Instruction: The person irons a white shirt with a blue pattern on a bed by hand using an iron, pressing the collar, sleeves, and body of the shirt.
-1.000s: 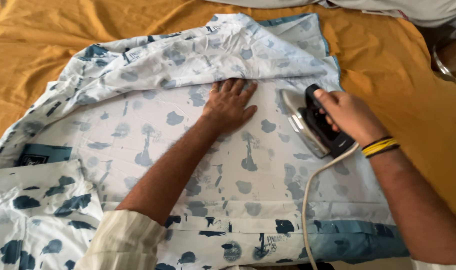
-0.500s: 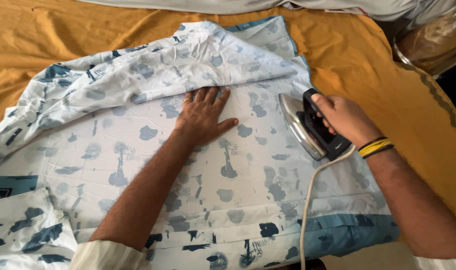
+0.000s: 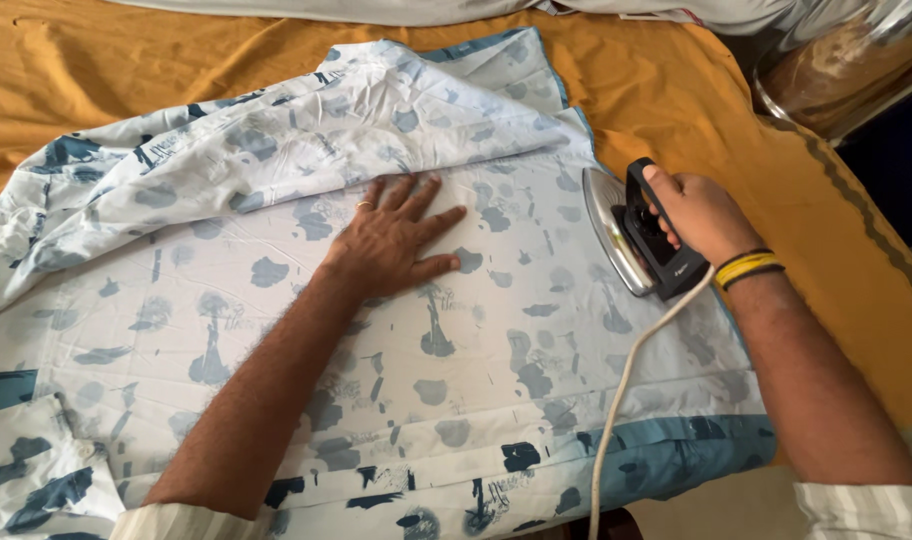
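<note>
Left hand (image 3: pixel 386 240) lies flat, palm down, fingers spread wide on the shirt (image 3: pixel 306 320), holding nothing, just pressing the cloth. Ring (image 3: pixel 363 205) on one finger. Fingertips sit right at the edge of a crumpled fold of the same shirt that is bunched up beyond the hand.

Right hand (image 3: pixel 698 215) is closed around the black handle of an iron (image 3: pixel 636 240). Iron is tipped up on its side, shiny soleplate facing left toward the flat hand, nose pointing away from the person. It sits at the right edge of the shirt, apart from the left hand, with smooth cloth between them. Yellow and black bands (image 3: pixel 744 269) on the right wrist. White cord (image 3: pixel 616 400) runs from the back of the iron down across the shirt toward the near edge.

Shirt is white with blue-grey blotches and a solid blue hem strip (image 3: pixel 676 450) along the near right side. Spread part under the hands looks smooth; far part is wrinkled.

Under it all, a mustard-yellow sheet (image 3: pixel 676 90) covers the surface. Far right corner: a round metal-rimmed container (image 3: pixel 846 70), partly out of view. Pale striped sleeves show at the bottom edge.
</note>
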